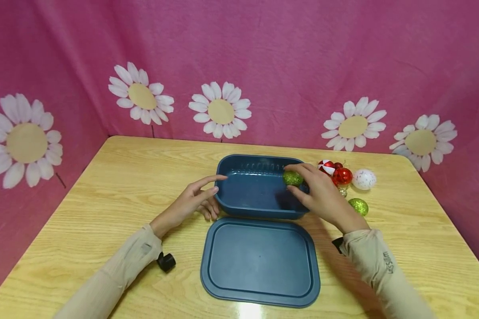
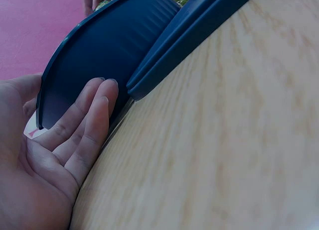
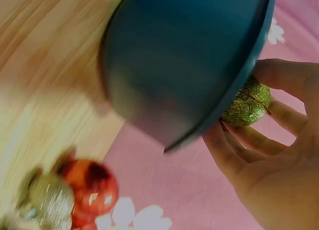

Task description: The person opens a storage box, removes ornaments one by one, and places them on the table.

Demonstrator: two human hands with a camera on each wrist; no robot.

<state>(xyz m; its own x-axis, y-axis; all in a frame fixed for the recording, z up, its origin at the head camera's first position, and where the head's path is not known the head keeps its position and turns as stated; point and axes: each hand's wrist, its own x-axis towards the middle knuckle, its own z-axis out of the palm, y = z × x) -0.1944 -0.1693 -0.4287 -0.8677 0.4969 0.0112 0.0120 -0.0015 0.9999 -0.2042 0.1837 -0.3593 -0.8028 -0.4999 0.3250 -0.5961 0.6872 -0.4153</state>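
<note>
Right hand (image 1: 323,195) pinches green bauble (image 1: 293,178) over bin (image 1: 259,188) rim; left hand (image 1: 191,201), fingers straight, steadies bin wall. Bin looks bare; 5 baubles (image 1: 349,181) wait on desk (image 1: 104,186); lid (image 1: 259,261) off.

We see a blue lid (image 1: 259,261) lying flat on our wooden table (image 1: 104,186). A small black cap (image 1: 166,262) sits to its left. Pink cloth (image 1: 287,53) with white daisies (image 1: 220,110) hangs behind.
</note>
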